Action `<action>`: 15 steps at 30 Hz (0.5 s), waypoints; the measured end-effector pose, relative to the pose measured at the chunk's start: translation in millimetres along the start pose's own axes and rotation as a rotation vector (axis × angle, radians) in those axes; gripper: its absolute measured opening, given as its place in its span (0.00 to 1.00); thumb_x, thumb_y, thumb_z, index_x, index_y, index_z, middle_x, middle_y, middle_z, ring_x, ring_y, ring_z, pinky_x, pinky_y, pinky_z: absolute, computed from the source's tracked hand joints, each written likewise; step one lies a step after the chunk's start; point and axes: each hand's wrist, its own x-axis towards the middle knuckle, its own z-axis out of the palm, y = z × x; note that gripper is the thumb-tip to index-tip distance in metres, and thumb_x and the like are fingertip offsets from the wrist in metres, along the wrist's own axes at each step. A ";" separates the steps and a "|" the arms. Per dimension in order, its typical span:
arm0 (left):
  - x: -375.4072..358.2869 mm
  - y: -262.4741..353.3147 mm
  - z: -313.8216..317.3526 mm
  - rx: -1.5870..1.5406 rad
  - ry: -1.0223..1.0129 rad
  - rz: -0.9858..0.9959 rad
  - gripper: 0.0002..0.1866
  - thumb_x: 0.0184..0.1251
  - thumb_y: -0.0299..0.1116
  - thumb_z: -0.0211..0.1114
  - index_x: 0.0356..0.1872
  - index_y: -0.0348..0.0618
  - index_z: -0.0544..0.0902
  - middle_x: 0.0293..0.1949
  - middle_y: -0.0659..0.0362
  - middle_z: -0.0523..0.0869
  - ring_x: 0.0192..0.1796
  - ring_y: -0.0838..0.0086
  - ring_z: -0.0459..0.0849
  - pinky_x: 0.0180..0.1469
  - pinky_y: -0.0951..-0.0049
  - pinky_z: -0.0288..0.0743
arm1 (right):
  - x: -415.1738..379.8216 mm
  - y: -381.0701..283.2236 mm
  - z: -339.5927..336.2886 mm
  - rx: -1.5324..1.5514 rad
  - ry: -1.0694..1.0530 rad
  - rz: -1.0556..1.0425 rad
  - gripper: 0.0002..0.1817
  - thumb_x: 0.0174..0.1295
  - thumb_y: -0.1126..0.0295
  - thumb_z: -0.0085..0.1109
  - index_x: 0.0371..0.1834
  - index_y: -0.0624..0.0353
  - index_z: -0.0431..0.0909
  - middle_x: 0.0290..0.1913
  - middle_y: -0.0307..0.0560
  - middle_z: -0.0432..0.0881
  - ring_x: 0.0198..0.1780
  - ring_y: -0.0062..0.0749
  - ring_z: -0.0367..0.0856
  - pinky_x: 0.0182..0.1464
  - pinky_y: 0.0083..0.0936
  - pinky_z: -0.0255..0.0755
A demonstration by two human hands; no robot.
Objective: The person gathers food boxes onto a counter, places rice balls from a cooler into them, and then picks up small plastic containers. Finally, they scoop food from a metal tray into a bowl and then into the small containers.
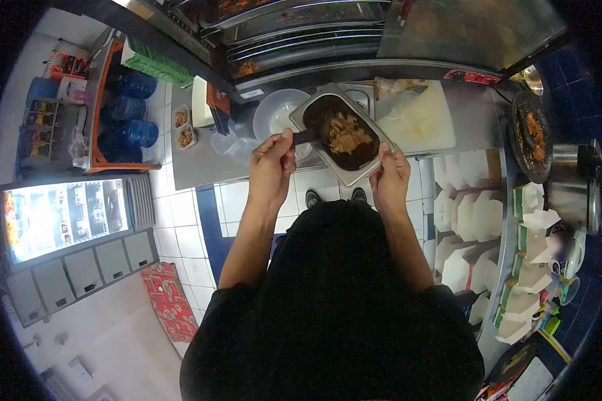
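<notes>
A rectangular steel food pan (346, 175) is held tilted in front of me, over the counter's near edge. Inside it lie dark brown sauce and a lump of lighter brown, shredded-looking food (349, 136). My left hand (272, 160) is closed around the dark handle of a utensil (308, 136) that reaches into the pan; its head is hard to make out against the sauce. Gripping the pan's right rim is my right hand (389, 175), thumb on top. Behind the pan, a translucent white bowl (269, 110) stands on the counter, partly covered by it.
The steel counter (197, 167) carries a white cutting board (441, 127) with a knife (408, 95), and small tubs of food (184, 138). At right are a wok (530, 137), a tall pot (572, 187) and stacked white boxes (471, 217). Blue water bottles (139, 134) fill a rack leftward.
</notes>
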 end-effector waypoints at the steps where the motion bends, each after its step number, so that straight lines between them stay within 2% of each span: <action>1: 0.3 4.4 0.7 0.000 0.006 0.003 0.10 0.69 0.34 0.64 0.28 0.44 0.79 0.19 0.68 0.73 0.19 0.86 0.65 0.22 0.82 0.53 | 2.6 3.6 -1.3 0.001 -0.012 -0.004 0.09 0.71 0.62 0.53 0.41 0.56 0.76 0.24 0.31 0.74 0.17 0.11 0.67 0.15 0.10 0.59; 3: 1.0 12.0 2.2 -0.056 0.089 0.014 0.10 0.69 0.34 0.64 0.28 0.44 0.78 0.19 0.68 0.73 0.18 0.86 0.65 0.21 0.83 0.54 | 6.2 7.2 0.2 0.003 -0.031 -0.005 0.09 0.71 0.62 0.53 0.42 0.56 0.76 0.24 0.31 0.74 0.17 0.11 0.67 0.16 0.10 0.60; 6: 8.7 10.7 -4.3 -0.055 0.095 0.014 0.09 0.69 0.35 0.64 0.28 0.44 0.78 0.19 0.68 0.74 0.19 0.87 0.65 0.22 0.84 0.56 | 11.0 9.1 7.5 0.032 -0.035 -0.022 0.10 0.71 0.62 0.52 0.43 0.56 0.76 0.24 0.31 0.72 0.16 0.11 0.65 0.16 0.11 0.59; 10: 23.8 2.3 -20.9 -0.100 0.107 -0.008 0.09 0.69 0.35 0.63 0.28 0.47 0.78 0.20 0.68 0.73 0.20 0.86 0.65 0.22 0.84 0.56 | 15.1 7.2 12.6 -0.079 -0.045 0.003 0.11 0.72 0.61 0.51 0.44 0.57 0.76 0.23 0.32 0.73 0.15 0.11 0.63 0.16 0.11 0.57; 15: 25.5 31.7 -17.7 -0.129 0.140 0.003 0.08 0.68 0.36 0.63 0.29 0.49 0.78 0.20 0.68 0.73 0.21 0.84 0.65 0.23 0.83 0.57 | 27.1 11.9 16.0 -0.073 -0.016 -0.005 0.12 0.72 0.60 0.50 0.44 0.58 0.76 0.20 0.32 0.73 0.15 0.11 0.63 0.16 0.11 0.56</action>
